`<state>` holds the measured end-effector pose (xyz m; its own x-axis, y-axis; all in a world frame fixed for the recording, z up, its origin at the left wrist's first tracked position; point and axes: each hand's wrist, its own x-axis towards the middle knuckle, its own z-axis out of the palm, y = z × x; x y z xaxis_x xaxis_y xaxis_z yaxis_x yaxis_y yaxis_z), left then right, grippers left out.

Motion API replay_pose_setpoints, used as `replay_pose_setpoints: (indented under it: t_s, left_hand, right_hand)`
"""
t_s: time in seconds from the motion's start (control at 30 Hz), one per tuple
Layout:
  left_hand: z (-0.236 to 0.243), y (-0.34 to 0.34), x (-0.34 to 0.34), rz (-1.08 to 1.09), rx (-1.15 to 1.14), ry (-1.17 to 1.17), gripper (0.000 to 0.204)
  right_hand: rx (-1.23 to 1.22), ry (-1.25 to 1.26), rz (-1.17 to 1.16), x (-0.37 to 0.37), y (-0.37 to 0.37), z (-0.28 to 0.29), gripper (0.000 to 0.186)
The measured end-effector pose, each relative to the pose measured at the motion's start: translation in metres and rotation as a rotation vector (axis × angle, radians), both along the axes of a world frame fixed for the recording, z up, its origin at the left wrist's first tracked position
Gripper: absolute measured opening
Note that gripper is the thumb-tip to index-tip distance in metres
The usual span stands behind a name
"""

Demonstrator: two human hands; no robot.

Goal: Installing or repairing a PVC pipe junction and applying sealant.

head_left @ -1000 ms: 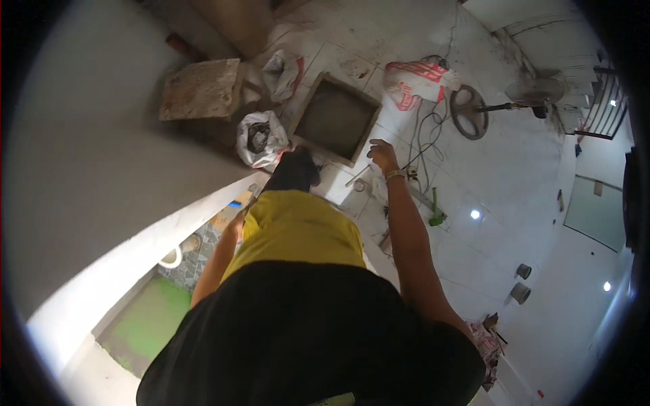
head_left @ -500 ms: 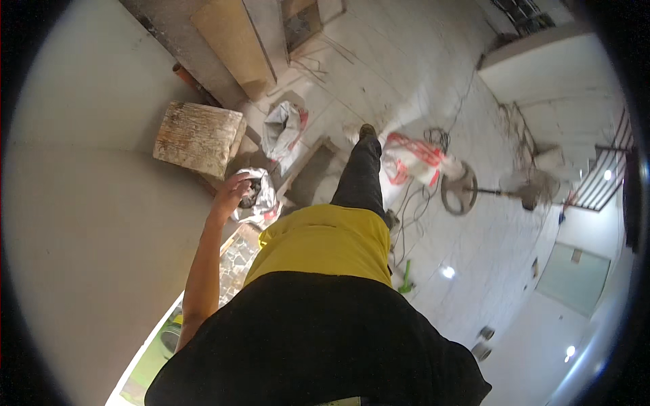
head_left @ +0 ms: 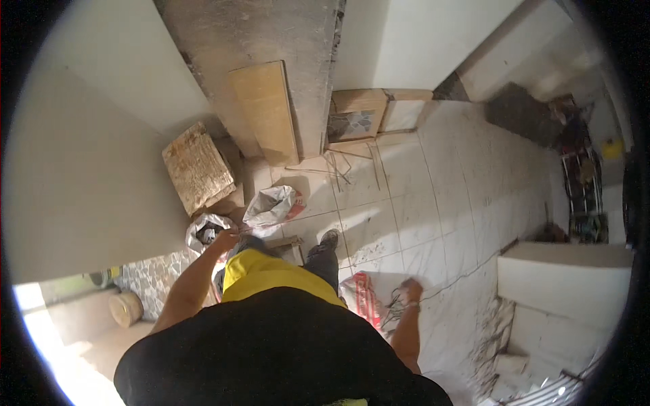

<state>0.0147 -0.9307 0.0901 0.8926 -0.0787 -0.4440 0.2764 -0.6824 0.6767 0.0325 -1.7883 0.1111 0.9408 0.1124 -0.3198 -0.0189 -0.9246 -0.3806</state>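
Note:
My left hand (head_left: 228, 241) is closed at the near-right rim of an open silvery sack (head_left: 197, 235), its fingers seeming to grip the edge. Dark and grey lumps show inside that sack. A second open sack (head_left: 269, 207), whitish with red on its side, stands just beyond it to the right. My right hand (head_left: 410, 291) hangs out to the right above the floor, near a tangle of cable (head_left: 393, 310); motion smears its fingers. Beside the cable and my leg lies a red and white bag (head_left: 362, 298).
A rough, stained block (head_left: 198, 169) rests by the left wall, behind the sacks. Wooden boards (head_left: 265, 111) and framed panels (head_left: 355, 116) lean at the back. Thin strips (head_left: 345, 169) lie on the tiled floor. A cable (head_left: 467, 275) runs right toward a white ledge (head_left: 562, 271).
My view has turned and the legs have shifted. My left hand has gone from over the sack's opening to its rim. My right hand has come into view on the right.

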Motion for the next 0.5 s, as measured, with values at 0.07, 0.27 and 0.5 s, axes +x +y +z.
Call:
replay_pose_setpoints:
  t_s: [0.07,0.27,0.5]
  left_hand:
    - [0.014,0.023,-0.008,0.101,0.14,0.001,0.04]
    - [0.131,-0.084,0.151,0.247,0.2,-0.088,0.036]
    - [0.211,-0.068,0.434,0.448,0.483,-0.456,0.05]
  right_hand:
    - [1.173,-0.024,-1.098,0.118,0.015,0.057,0.021]
    - [0.826,-0.032,-1.11,0.303,0.007,0.181,0.028]
    - [0.528,0.711,-0.387,0.355,0.075,0.101,0.036]
